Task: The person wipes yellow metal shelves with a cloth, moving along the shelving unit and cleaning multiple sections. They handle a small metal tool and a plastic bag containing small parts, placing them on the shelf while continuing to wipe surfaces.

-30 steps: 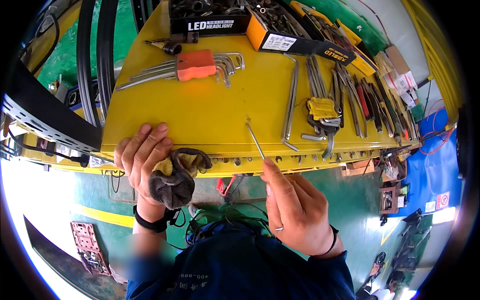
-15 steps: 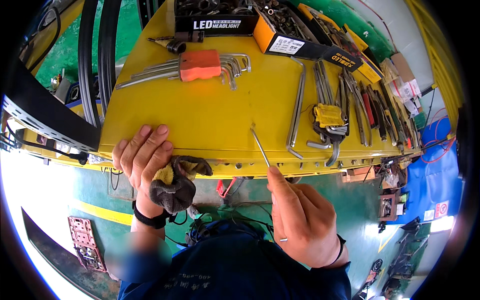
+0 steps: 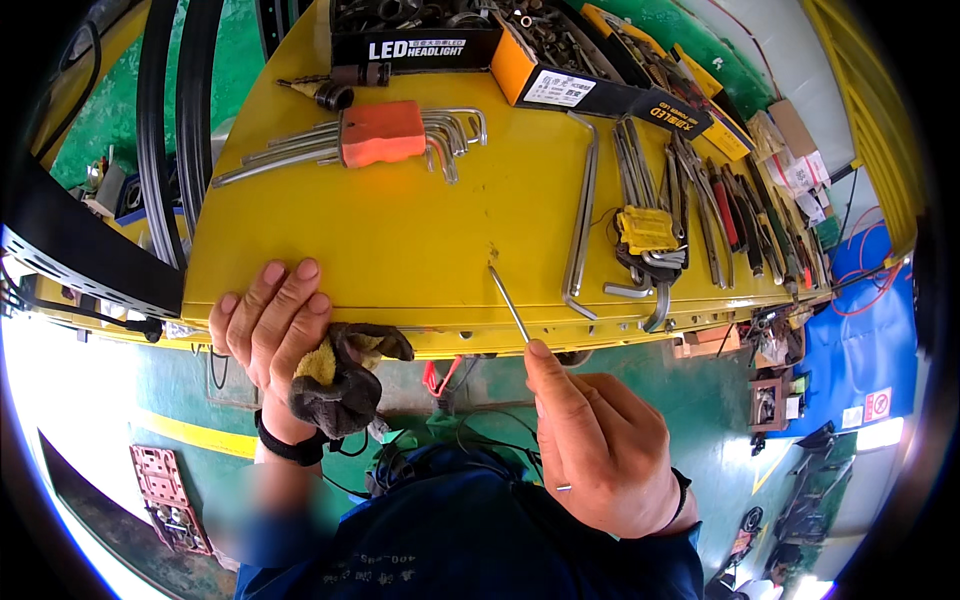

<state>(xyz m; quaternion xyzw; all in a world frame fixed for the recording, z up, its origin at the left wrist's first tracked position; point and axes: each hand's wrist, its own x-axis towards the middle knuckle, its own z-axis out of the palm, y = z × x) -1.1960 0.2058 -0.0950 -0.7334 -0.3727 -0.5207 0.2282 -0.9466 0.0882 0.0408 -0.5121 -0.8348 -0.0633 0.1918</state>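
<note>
Slim metal rod [image 3: 510, 306] sits at the centre of the head view, gripped in the right hand [image 3: 598, 450], and it is what I watch most closely from here. That hand is closed, index finger stretched along the shaft, the others curled under. A short bright end [image 3: 563, 488] shows below the curled fingers; whether it belongs to the same rod I cannot tell. The left hand [image 3: 268, 328], left of centre, has its fingers partly open and laid over the bench's front edge, with a bunched cloth [image 3: 345, 385] seemingly caught by the thumb — the thumb itself is hidden.

As for progress, I judge the rod to be picked up and ready; its tip points at a dark mark [image 3: 491, 254] on the yellow bench [image 3: 400, 235], touching or just above, I cannot say. Nothing looks finished, and how much is left does not show.

For moving, the front edge runs across mid-frame, just under the rod's tip. My widest stretch of yellow lies between the orange key holder [image 3: 382, 134], upper left, and that edge. Rightward is tighter — long hex keys [image 3: 582, 215] and the yellow key holder [image 3: 646, 230] stand near, with boxes [image 3: 430, 47] along the top.
</note>
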